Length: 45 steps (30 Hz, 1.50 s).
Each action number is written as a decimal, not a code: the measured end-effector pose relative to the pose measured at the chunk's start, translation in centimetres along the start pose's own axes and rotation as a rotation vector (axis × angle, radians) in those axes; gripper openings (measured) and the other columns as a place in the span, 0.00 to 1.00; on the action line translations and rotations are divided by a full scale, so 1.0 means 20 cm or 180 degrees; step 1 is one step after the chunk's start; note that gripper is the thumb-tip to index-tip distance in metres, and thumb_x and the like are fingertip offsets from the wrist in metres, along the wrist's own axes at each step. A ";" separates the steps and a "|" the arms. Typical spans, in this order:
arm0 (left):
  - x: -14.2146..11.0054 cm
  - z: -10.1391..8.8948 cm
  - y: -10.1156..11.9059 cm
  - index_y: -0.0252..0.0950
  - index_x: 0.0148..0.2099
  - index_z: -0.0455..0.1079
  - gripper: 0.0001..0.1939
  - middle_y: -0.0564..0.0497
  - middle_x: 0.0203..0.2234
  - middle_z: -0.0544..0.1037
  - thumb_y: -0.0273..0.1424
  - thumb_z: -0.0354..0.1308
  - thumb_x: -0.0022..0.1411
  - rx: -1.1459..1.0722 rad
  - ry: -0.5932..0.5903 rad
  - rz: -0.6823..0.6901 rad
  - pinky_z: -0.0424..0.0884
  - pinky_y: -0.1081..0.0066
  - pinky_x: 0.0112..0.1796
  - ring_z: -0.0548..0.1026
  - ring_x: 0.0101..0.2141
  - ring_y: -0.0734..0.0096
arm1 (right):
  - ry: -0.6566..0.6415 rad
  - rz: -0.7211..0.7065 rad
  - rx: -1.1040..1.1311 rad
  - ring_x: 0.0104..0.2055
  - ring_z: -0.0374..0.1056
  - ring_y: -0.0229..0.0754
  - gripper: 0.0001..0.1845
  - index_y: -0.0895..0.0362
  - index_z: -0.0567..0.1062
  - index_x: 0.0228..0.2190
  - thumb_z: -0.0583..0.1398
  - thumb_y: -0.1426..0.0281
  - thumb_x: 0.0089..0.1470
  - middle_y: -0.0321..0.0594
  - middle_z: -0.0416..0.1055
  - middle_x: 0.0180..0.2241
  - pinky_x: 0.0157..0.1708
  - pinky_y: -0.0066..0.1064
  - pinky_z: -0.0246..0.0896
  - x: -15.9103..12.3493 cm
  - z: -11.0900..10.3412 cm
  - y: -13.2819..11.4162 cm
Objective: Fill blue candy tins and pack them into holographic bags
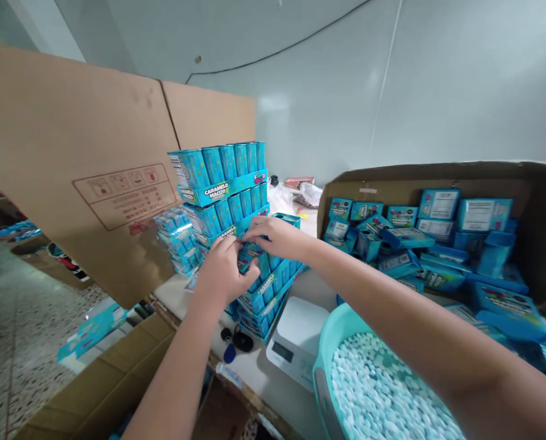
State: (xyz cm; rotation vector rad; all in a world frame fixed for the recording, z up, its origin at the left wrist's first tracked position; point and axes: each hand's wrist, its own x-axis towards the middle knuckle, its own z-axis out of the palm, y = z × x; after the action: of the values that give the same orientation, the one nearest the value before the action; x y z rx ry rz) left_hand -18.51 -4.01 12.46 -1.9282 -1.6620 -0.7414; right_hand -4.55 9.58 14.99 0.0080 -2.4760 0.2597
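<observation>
My left hand [224, 272] and my right hand [275, 235] meet at the front stack of blue candy trays. Between them is a small blue candy box [249, 253], partly hidden by my fingers. The left fingers and thumb curl around its near side, while the right fingertips press on its top edge. Below lies a stack of display trays [261, 299] filled with blue boxes. Right behind my hands rises a taller stack of trays [220, 189] labelled "Caramelo Macizo", its boxes standing upright in rows.
A white scale [295, 339] and a turquoise tub [323, 360] of pale blue candies stand on the table. At the right, a carton [368, 178] holds many loose blue boxes. Cardboard [117, 134] stands on the left. Dark keys [243, 339] lie near the table edge.
</observation>
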 end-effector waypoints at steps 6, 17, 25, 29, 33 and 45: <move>-0.04 0.01 0.03 0.33 0.43 0.71 0.14 0.42 0.40 0.74 0.38 0.56 0.59 0.0020 0.0228 -0.0405 0.71 0.56 0.47 0.73 0.44 0.52 | -0.0446 0.0025 0.0067 0.40 0.68 0.42 0.16 0.57 0.81 0.41 0.56 0.81 0.60 0.43 0.71 0.38 0.44 0.34 0.64 0.04 -0.03 0.01; -0.07 0.07 0.00 0.33 0.50 0.72 0.18 0.42 0.47 0.77 0.38 0.57 0.62 -0.0038 0.0446 -0.0029 0.70 0.58 0.51 0.74 0.47 0.54 | -0.0907 0.0243 -0.0647 0.39 0.67 0.45 0.19 0.60 0.82 0.41 0.54 0.84 0.56 0.47 0.70 0.38 0.42 0.37 0.63 0.06 -0.06 -0.06; -0.04 0.05 0.01 0.35 0.45 0.75 0.16 0.44 0.40 0.80 0.41 0.55 0.62 0.0294 0.0278 -0.0073 0.68 0.56 0.51 0.73 0.46 0.52 | -0.0814 0.0405 -0.0711 0.40 0.68 0.45 0.19 0.60 0.82 0.41 0.56 0.84 0.55 0.47 0.71 0.39 0.42 0.34 0.64 0.05 -0.03 -0.05; -0.03 0.04 0.03 0.34 0.48 0.74 0.18 0.43 0.41 0.80 0.40 0.53 0.64 0.0292 0.0155 -0.0194 0.69 0.57 0.50 0.73 0.46 0.53 | -0.0685 0.0386 -0.0450 0.42 0.69 0.46 0.18 0.60 0.82 0.38 0.56 0.84 0.54 0.45 0.73 0.37 0.44 0.36 0.64 0.05 -0.02 -0.02; -0.01 0.00 0.08 0.32 0.50 0.73 0.21 0.39 0.41 0.79 0.42 0.54 0.63 0.0311 -0.0027 -0.0416 0.69 0.54 0.50 0.73 0.48 0.48 | -0.0147 0.0625 -0.0140 0.42 0.70 0.42 0.16 0.59 0.81 0.38 0.55 0.82 0.57 0.42 0.75 0.38 0.45 0.33 0.64 0.00 -0.05 -0.04; -0.51 0.39 0.19 0.38 0.70 0.42 0.60 0.34 0.64 0.57 0.43 0.74 0.45 -0.2000 0.0995 -0.2382 0.63 0.49 0.60 0.62 0.62 0.48 | 0.0882 0.2655 -0.0179 0.43 0.74 0.49 0.12 0.56 0.81 0.34 0.57 0.73 0.55 0.43 0.80 0.40 0.46 0.37 0.67 -0.78 -0.32 -0.09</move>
State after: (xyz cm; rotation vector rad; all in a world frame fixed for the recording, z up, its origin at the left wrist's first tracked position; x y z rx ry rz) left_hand -15.20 -6.74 -0.23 -1.3550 -2.0969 -1.9294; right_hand 11.86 8.19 10.88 -1.0223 -2.0802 0.4948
